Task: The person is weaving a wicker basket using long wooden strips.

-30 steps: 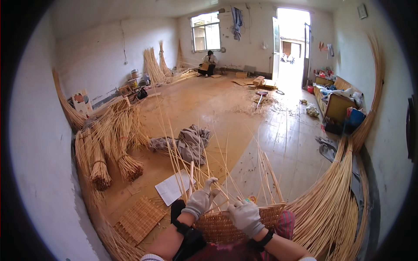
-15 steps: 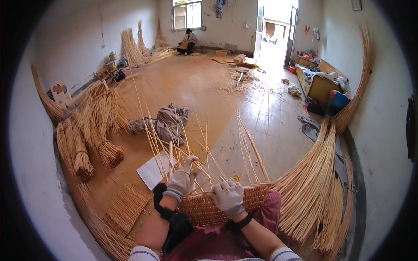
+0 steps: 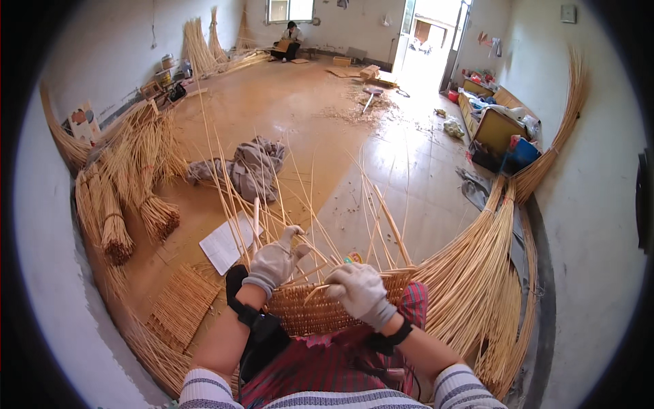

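White-gloved left hand (image 3: 275,263) by slim pale rods (image 3: 256,221), right hand (image 3: 362,292) curled over brown wicker basket (image 3: 300,315) edge; grips unclear. Tension evenly.

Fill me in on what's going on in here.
Someone is handling a curved, brown, woven wicker piece at their lap. The right grip, in an off-white glove, is curled over its upper rim. The left grip, gloved alike, is among long, straw-coloured rods sticking up beyond that rim; what it holds, if anything, is unclear. Near the far wall, a co-worker has a flat tan piece in front of them.
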